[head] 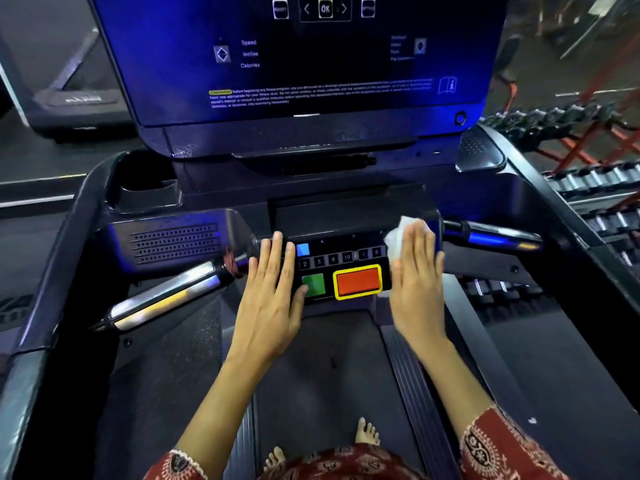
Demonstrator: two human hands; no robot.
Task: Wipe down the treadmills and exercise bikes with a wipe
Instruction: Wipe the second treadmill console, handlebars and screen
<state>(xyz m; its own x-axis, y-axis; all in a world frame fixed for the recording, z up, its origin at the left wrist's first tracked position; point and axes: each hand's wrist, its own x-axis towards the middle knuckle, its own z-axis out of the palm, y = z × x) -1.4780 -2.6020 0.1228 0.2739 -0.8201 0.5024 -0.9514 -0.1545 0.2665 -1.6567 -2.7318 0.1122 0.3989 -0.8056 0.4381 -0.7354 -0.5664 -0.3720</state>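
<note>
I stand on a dark treadmill whose control panel (346, 261) carries number keys, a green button and a red button framed in yellow. My right hand (417, 275) lies flat with straight fingers on the panel's right end, pressing a white wipe (398, 235) against it; most of the wipe is hidden under the fingers. My left hand (268, 292) rests flat on the panel's left end, fingers straight, its thumb touching the green button (313, 284). The large console screen (311, 53) rises behind the panel.
Chrome grip bars stick out on the left (166, 296) and right (491, 233) of the panel. A cup holder (149, 188) sits at the upper left. Dumbbell racks (588, 161) stand to the right, another treadmill (69, 98) to the left. My bare feet are on the belt (329, 375).
</note>
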